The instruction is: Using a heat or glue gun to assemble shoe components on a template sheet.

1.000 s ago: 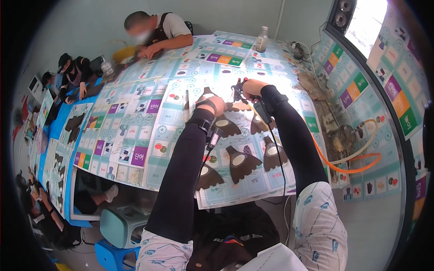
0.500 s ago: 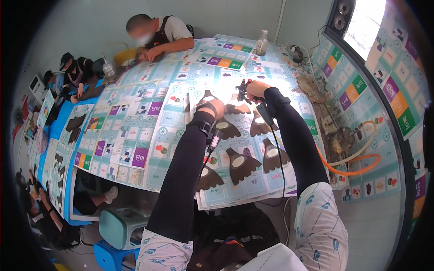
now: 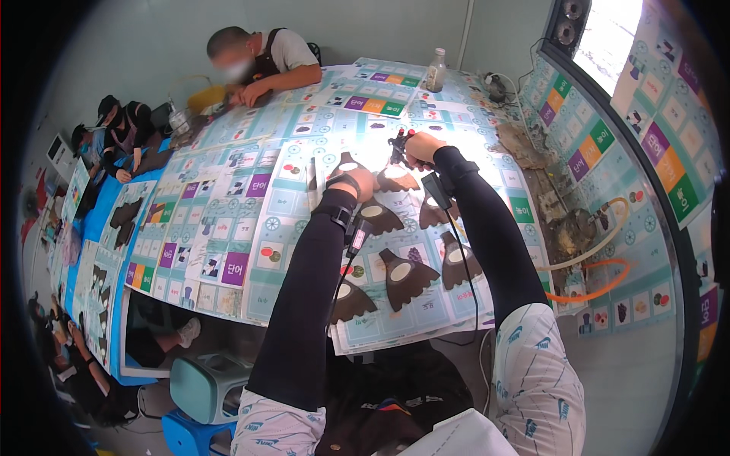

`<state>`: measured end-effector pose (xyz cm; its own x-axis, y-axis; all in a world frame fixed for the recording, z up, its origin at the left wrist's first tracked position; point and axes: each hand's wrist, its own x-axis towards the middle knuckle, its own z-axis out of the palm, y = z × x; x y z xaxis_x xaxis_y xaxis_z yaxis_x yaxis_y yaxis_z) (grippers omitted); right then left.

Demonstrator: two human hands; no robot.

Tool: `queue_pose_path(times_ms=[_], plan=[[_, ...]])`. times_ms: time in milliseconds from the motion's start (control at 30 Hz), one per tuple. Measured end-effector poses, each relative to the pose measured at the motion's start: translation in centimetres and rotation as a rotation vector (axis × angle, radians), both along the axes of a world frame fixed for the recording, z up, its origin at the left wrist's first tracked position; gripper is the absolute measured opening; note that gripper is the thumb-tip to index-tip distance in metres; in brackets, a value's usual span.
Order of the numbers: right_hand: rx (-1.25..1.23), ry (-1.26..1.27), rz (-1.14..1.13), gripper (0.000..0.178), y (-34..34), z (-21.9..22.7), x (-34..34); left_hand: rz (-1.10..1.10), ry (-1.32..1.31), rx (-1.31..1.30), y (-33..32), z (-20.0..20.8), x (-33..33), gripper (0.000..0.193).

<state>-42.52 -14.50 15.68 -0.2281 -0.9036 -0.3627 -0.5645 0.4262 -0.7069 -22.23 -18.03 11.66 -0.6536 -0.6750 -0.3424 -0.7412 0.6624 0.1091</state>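
Observation:
My right hand is closed around a small black tool with red parts, held over the brightly lit far part of the sheet. Just below that tool lies a brown fan-shaped piece with a pale oval on it. My left hand is down among similar pieces, close to one with a narrow neck; its fingers are mostly hidden by the back of the hand. Nearer to me, more scalloped brown pieces lie spread in rows on the printed sheet.
A bottle stands at the far edge. An orange hose and a pale hose loop by the table's right side. Across the table a person leans over the top. Stools stand at lower left, and cables hang from my wrists.
My right hand and the black tool have shifted slightly to the left and away from me. The left hand stays in nearly the same spot among the brown pieces.

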Motion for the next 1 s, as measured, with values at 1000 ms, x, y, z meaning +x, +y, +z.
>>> queue_pose_path(times_ms=[1000], plan=[[0.079,0.17,0.057,0.003,0.3,0.0,-1.3,-0.032,-0.037,-0.055,-0.5,-0.8,0.0,0.046]])
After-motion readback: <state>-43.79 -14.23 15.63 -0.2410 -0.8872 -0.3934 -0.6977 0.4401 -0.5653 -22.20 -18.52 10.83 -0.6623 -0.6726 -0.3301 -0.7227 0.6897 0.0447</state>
